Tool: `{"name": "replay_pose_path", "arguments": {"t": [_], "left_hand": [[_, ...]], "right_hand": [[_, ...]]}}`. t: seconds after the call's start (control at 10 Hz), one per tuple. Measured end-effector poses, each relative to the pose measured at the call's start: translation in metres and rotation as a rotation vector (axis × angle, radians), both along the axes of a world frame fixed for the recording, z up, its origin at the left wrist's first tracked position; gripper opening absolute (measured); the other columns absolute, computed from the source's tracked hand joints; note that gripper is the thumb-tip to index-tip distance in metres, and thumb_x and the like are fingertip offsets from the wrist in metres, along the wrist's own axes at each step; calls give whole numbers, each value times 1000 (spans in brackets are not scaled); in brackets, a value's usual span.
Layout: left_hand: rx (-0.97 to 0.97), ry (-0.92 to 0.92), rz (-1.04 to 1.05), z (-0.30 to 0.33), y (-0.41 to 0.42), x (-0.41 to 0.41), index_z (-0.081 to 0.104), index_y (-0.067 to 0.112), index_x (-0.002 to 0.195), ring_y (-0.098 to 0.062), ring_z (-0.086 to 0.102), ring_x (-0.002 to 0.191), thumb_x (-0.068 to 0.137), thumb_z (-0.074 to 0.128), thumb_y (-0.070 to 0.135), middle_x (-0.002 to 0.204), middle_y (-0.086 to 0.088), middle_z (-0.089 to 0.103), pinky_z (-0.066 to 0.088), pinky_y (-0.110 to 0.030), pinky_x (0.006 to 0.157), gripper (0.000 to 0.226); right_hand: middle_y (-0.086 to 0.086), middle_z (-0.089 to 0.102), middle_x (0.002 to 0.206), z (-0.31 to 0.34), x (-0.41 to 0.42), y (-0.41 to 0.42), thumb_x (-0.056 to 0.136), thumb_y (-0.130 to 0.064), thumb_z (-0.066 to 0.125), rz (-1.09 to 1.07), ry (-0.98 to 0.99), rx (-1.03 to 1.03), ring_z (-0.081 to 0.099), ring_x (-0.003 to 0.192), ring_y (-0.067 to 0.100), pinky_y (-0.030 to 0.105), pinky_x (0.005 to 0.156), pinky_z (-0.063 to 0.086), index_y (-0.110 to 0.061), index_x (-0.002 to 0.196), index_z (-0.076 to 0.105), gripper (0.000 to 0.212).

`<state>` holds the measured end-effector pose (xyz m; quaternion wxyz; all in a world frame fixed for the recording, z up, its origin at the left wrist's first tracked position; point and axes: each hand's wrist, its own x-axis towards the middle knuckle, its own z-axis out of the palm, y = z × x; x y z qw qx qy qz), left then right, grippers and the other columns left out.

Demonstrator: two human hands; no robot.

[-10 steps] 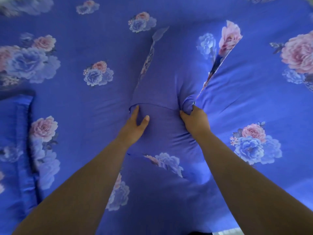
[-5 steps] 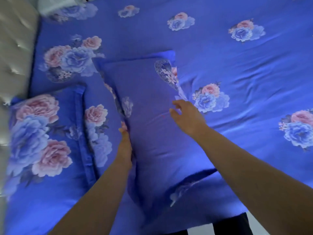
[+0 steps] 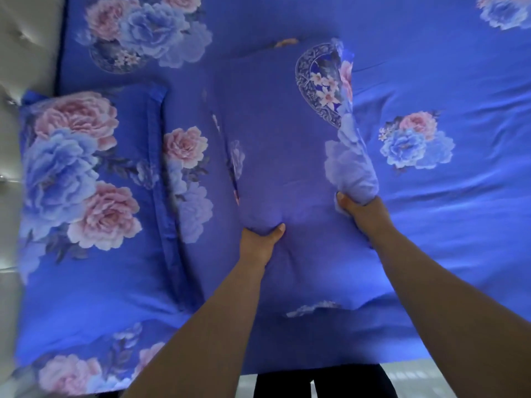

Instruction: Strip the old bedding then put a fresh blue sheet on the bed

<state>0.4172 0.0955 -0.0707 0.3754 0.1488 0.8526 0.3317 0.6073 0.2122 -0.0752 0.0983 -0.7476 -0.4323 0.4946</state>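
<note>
Pillow [image 3: 281, 156] lengthwise away from person, both hands gripping.

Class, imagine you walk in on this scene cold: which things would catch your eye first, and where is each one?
First, the two bare arms reaching in from below: the left hand and right hand each hold a tight grip on the blue pillow at the centre. Next, the big pink and blue flowers on a second pillow lying at the left by the pale tufted headboard. All around spreads the blue floral sheet.
</note>
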Motion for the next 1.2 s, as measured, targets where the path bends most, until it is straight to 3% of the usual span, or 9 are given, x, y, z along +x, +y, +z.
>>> {"name": "replay_pose_path", "arguments": {"t": [0.1,0.2,0.3,0.4,0.6,0.8,0.9,1.0,1.2], "left_hand": [[16,-1,68,17,4,-11,61,1,120,-25,59,114,81,75,24,122,-13,63,47,-31,91,47],[61,68,85,39,8,-31,58,5,123,-24,58,113,87,68,27,122,-9,63,47,-34,94,44],[103,114,74,59,9,-54,59,10,123,-22,59,108,90,63,27,116,-3,65,48,-33,90,37],[142,167,66,74,1,-88,60,22,104,-22,60,98,93,59,28,101,2,64,48,-34,82,13],[247,244,152,125,-22,-180,59,23,104,-4,56,79,95,55,29,86,16,59,39,-21,68,12],[332,380,176,207,-19,-295,60,12,120,-10,50,97,97,52,25,101,7,56,28,-8,68,28],[436,394,165,257,14,-377,59,13,119,-17,56,104,95,53,27,112,-1,63,35,-17,80,29],[542,451,156,307,63,-463,47,12,134,-22,52,121,85,60,37,132,-7,55,41,-35,102,57],[124,512,-12,362,117,-556,-1,10,152,-36,6,145,91,48,55,157,-24,2,8,-41,118,90]], "right_hand": [[19,66,109,18,-17,6,79,-47,71,7,60,129,62,103,32,29,72,40,-4,112,63,55],[16,67,110,40,-40,7,87,-31,65,2,118,222,60,106,30,28,75,41,-5,112,63,36],[12,67,113,57,-67,2,88,-34,63,-15,158,237,60,109,28,38,90,48,-8,119,61,40],[10,67,112,71,-103,-2,88,-34,62,5,194,276,60,107,27,37,88,49,-8,120,60,40],[3,58,105,133,-211,-6,88,-29,64,64,238,422,57,102,24,24,76,37,-5,120,49,43],[3,57,116,219,-336,-2,85,-35,66,91,319,541,57,109,28,37,89,45,-7,133,38,62],[6,53,128,274,-408,28,81,-40,70,130,381,601,54,117,26,35,93,42,-8,137,33,75],[12,40,145,331,-476,77,74,-48,75,193,413,729,41,132,24,34,108,34,-5,144,26,96],[15,9,158,365,-560,113,74,-69,60,658,213,632,13,146,28,43,118,16,-13,151,18,104]]}}
